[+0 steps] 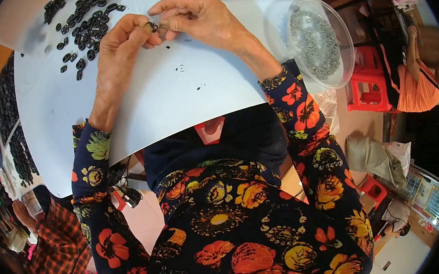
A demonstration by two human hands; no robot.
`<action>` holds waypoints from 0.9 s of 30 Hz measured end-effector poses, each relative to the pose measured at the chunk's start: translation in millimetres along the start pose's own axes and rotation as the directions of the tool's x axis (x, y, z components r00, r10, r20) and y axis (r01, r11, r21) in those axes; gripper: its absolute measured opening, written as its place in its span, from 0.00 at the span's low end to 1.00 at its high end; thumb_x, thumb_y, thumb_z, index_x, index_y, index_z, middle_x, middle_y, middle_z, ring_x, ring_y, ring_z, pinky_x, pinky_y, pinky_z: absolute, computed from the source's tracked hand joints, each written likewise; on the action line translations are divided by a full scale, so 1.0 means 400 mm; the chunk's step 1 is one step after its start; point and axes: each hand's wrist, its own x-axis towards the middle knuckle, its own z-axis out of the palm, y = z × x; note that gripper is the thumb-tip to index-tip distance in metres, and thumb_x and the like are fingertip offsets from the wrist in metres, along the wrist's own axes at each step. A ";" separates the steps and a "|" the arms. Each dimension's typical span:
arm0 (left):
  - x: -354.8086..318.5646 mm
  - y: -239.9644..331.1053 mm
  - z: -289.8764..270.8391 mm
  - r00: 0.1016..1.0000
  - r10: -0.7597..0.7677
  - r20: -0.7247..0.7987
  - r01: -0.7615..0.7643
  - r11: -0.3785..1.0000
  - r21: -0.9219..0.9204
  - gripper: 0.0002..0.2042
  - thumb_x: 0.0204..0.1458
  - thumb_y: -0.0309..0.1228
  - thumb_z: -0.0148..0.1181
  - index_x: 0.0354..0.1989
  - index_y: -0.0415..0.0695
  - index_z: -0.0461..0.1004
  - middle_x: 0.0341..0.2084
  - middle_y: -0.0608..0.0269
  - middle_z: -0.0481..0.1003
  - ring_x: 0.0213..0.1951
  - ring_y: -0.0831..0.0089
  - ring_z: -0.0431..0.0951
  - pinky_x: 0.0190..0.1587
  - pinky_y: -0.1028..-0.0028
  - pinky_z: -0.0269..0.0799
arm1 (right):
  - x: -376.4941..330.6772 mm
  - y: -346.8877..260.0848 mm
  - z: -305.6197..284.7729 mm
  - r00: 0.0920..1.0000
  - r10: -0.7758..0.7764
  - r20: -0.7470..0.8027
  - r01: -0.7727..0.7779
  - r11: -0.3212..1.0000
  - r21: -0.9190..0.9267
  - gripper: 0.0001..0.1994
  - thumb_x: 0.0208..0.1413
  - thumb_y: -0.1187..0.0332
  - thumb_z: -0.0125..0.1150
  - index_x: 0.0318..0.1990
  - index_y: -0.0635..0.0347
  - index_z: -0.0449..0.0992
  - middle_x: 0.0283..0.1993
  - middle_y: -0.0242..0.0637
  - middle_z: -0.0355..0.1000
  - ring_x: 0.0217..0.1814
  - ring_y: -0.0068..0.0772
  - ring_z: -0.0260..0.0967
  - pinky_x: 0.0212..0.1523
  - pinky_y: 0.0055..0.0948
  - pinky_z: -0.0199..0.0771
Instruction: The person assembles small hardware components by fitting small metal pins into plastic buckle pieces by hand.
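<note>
fingers of our left hand (120, 40) and right hand (197, 16) pinch narrowly together on one small black ring (153, 26), held just above the white board (181, 91). beside our left hand lies a pile of black rings (85, 18), too many to count. one clear bowl (321, 44) holds countless grey metal pieces (313, 40).

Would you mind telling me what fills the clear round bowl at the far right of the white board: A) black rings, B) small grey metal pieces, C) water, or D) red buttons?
B: the clear round bowl holds a heap of small grey metal pieces, whereas the black rings lie loose on the white board to the left of the hands.
</note>
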 end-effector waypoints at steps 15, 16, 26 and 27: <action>0.001 -0.006 0.002 0.999 -0.026 0.046 0.023 0.998 0.056 0.05 0.56 0.28 0.50 0.35 0.41 0.71 0.24 0.70 0.73 0.30 0.82 0.73 0.38 0.80 0.65 | 0.000 0.007 -0.003 0.990 0.084 -0.116 -0.070 0.991 0.113 0.06 0.54 0.71 0.58 0.38 0.62 0.77 0.30 0.30 0.74 0.31 0.18 0.71 0.35 0.18 0.73; 0.000 -0.004 0.003 0.999 -0.026 0.046 0.023 0.998 0.060 0.05 0.56 0.28 0.50 0.35 0.41 0.71 0.24 0.69 0.73 0.30 0.82 0.73 0.38 0.80 0.65 | 0.000 0.006 -0.003 0.990 0.083 -0.114 -0.070 0.991 0.114 0.06 0.54 0.71 0.58 0.38 0.62 0.77 0.30 0.30 0.74 0.31 0.18 0.71 0.35 0.18 0.73; -0.002 0.002 0.003 0.999 -0.030 0.035 0.029 0.999 0.034 0.06 0.56 0.30 0.50 0.35 0.41 0.71 0.25 0.69 0.74 0.30 0.81 0.73 0.38 0.80 0.65 | 0.002 0.013 0.001 0.996 0.079 -0.046 -0.071 0.987 0.146 0.06 0.54 0.73 0.58 0.39 0.61 0.77 0.30 0.28 0.73 0.31 0.16 0.69 0.36 0.18 0.71; -0.002 0.001 0.003 0.999 -0.032 0.035 0.031 0.999 0.033 0.06 0.56 0.30 0.50 0.35 0.41 0.71 0.25 0.69 0.74 0.30 0.81 0.73 0.38 0.80 0.65 | 0.003 0.014 0.001 0.996 0.079 -0.036 -0.073 0.988 0.134 0.06 0.53 0.73 0.58 0.39 0.61 0.77 0.30 0.28 0.73 0.31 0.17 0.69 0.36 0.18 0.71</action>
